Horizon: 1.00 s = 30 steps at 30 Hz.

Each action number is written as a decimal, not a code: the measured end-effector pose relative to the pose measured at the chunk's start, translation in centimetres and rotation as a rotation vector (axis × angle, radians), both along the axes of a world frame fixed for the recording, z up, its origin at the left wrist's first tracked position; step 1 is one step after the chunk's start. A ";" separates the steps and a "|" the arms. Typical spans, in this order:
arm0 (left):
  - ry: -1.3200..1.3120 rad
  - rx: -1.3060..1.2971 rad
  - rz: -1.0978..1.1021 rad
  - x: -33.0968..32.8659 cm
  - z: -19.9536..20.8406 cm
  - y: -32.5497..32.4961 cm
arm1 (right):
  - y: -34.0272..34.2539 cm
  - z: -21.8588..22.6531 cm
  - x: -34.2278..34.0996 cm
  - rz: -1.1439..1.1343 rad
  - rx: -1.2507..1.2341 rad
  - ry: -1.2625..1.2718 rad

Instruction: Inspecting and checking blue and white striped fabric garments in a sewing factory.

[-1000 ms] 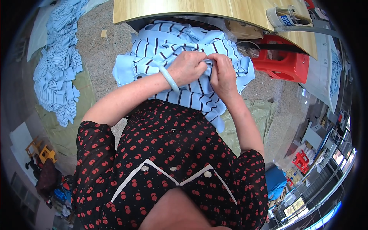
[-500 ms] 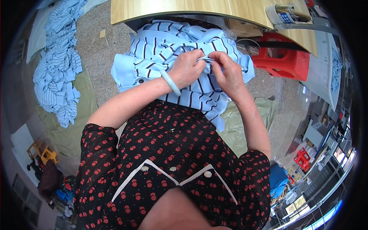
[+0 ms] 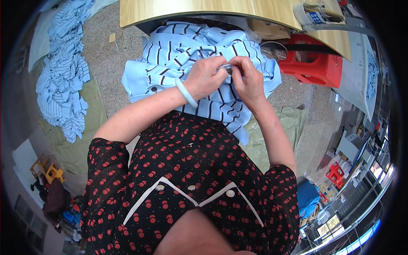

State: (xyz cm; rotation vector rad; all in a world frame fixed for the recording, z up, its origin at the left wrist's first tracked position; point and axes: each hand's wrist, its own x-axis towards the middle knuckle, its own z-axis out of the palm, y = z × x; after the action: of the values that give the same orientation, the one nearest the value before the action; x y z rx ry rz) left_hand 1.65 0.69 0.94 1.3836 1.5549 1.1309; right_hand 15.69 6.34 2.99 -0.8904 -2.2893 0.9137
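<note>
A light blue garment (image 3: 165, 51) with dark stripes lies bunched in front of me, over my lap and up to the table edge. My left hand (image 3: 207, 76), with a pale bangle (image 3: 186, 92) on its wrist, pinches a folded edge of the cloth. Close beside it, my right hand (image 3: 247, 80) grips the same edge between thumb and fingers. A small dark button (image 3: 229, 70) shows between the two hands. Another dark button (image 3: 154, 89) sits on the cloth at the left. The fingertips partly cover the edge being held.
A wooden table (image 3: 182, 7) spans the far side, with a white container (image 3: 307, 16) at its right. Beneath it stand a red plastic stool (image 3: 312, 70) and a cardboard box (image 3: 270, 29). Piled striped blue garments (image 3: 63, 85) lie on the floor at left.
Both hands stay at the same fold. My right thumb and fingers have closed in around the dark button, and the view has shifted slightly.
</note>
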 end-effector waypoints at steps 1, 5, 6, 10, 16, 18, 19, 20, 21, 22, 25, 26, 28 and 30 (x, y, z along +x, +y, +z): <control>-0.013 0.025 -0.020 0.1 0.0 0.0 | -0.1 0.1 0.0 -0.032 -0.090 -0.006; -0.147 -0.056 -0.070 -0.6 -0.1 0.4 | 0.8 0.1 0.6 -0.042 -0.381 0.056; -0.195 -0.142 -0.152 -1.2 0.2 0.8 | 1.0 0.0 0.6 -0.035 -0.447 0.069; -0.282 -0.256 -0.273 -1.7 -0.3 1.3 | 1.1 -0.1 1.2 -0.075 -0.613 0.162; -0.169 -0.199 -0.273 -1.8 1.6 0.4 | 6.1 -1.2 8.3 -0.595 -0.091 -0.133; -0.043 -0.156 -0.294 -1.6 1.7 0.2 | 4.8 -2.1 8.9 -0.615 -0.118 -0.300; 0.004 -0.069 -0.284 -1.5 1.8 0.1 | 3.8 -2.5 8.8 -0.580 -0.094 -0.365; 0.004 -0.067 -0.290 -1.4 2.1 0.1 | 3.1 -2.8 8.6 -0.586 -0.094 -0.365; 0.043 -0.018 -0.269 -1.5 2.5 0.1 | 2.6 -3.1 8.4 -0.609 -0.132 -0.432; 0.082 0.031 -0.249 -1.6 2.9 0.2 | 2.2 -3.6 8.5 -0.631 -0.171 -0.499; 0.139 0.025 -0.161 -2.0 3.7 0.6 | 2.2 -6.1 10.5 -0.711 -0.373 -0.433; 0.140 0.039 -0.164 -2.0 3.8 0.7 | 2.2 -6.6 11.4 -0.729 -0.520 -0.391; 0.136 0.043 -0.140 -1.8 3.4 0.8 | 1.9 -7.3 12.6 -0.663 -0.577 -0.407; 0.129 0.049 -0.113 -1.8 3.4 0.9 | 1.8 -7.2 13.8 -0.596 -0.629 -0.424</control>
State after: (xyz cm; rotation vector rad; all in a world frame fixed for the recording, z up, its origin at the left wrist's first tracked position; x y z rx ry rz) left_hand -0.13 1.57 4.34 1.5838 1.5260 1.0347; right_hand 29.45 8.18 -4.20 -2.0643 -1.8366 1.2556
